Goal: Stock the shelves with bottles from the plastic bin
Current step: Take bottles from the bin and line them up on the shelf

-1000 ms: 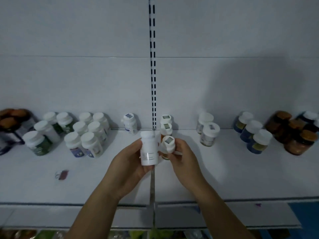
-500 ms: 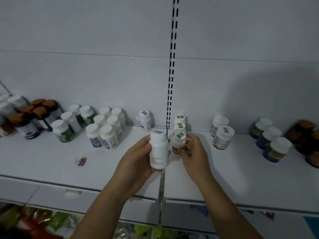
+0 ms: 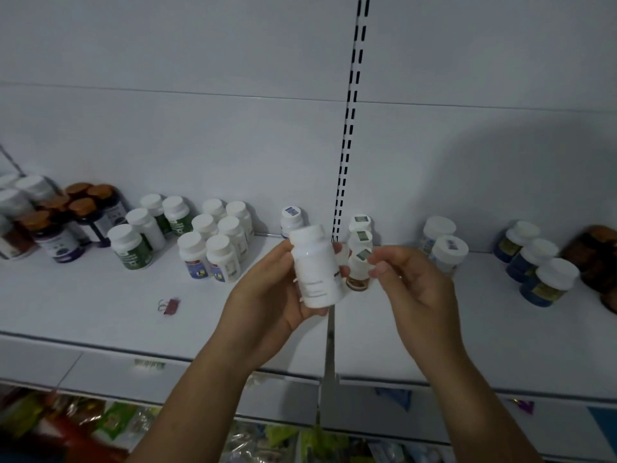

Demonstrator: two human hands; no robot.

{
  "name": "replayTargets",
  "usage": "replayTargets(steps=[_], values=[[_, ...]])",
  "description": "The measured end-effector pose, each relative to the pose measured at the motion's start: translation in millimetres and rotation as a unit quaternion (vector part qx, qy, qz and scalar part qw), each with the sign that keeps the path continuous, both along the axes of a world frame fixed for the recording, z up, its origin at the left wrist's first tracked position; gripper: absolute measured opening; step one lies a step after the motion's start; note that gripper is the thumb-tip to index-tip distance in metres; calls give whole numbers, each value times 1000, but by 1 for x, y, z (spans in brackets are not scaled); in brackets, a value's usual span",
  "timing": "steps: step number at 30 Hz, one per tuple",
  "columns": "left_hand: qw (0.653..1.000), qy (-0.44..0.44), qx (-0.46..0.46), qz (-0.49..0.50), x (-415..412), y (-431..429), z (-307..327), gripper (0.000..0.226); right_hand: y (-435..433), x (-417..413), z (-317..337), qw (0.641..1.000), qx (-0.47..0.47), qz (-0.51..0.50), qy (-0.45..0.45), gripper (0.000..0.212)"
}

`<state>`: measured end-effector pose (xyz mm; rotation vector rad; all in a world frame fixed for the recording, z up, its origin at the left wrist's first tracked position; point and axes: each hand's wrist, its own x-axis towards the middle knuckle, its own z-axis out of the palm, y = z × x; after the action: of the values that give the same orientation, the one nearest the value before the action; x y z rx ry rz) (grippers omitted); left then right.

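My left hand (image 3: 267, 295) holds a plain white bottle (image 3: 317, 267) upright above the white shelf (image 3: 100, 305), just left of the slotted upright. My right hand (image 3: 414, 289) hovers beside it with its fingers loosely apart and nothing in them. Its fingertips are right next to the cap of a small amber bottle (image 3: 358, 270). That bottle stands on the shelf at the front of a row, with two like bottles (image 3: 360, 230) behind it. The plastic bin is out of view.
Groups of white-capped bottles (image 3: 213, 245) and orange-capped dark jars (image 3: 66, 225) stand at the left. Blue-labelled bottles (image 3: 537, 269) and brown jars (image 3: 597, 252) are at the right. A red binder clip (image 3: 170, 305) lies on the shelf. Packaged goods (image 3: 110, 422) fill the level below.
My right hand has let go of the small amber bottle, which now stands on the shelf. The view has shifted left and my left hand has turned its white bottle slightly.
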<state>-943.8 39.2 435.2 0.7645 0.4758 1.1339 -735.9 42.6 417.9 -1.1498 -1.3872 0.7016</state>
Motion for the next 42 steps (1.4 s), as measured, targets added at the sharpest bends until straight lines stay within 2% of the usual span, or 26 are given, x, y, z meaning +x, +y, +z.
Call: replayTargets(steps=[2,3,6,12,17,23,27,30,35,38,42], values=[[991,-90,-64,-71,-4,1,4,46,-7,-9,11,999,3,34,1,18],[987,-105,-73,-93,-6,2,4,48,-10,-13,14,999,6,46,0,16],[983,-121,-71,-117,-12,3,-2,49,-16,-23,19,997,-1,72,2,16],[980,-139,-96,-102,-22,2,-13,48,-19,-34,15,994,-27,107,12,14],[995,-27,-85,-41,-28,-7,-31,46,-21,-42,-3,986,-100,132,-19,27],[997,39,-58,-19,-34,-12,-53,43,-17,-52,-28,972,-172,155,-39,26],[997,60,-44,-12,-38,-8,-62,46,-11,-59,-36,964,-209,163,-19,34],[995,94,-26,7,-39,-3,-63,39,-4,-65,-41,956,-232,178,15,37],[973,223,-13,63,-39,25,-59,36,25,-78,-50,964,-216,151,19,31],[938,323,12,127,-40,45,-59,35,55,-89,-63,982,-165,92,-18,30],[895,394,41,204,-34,71,-59,28,91,-103,-81,991,-126,31,-26,34]])
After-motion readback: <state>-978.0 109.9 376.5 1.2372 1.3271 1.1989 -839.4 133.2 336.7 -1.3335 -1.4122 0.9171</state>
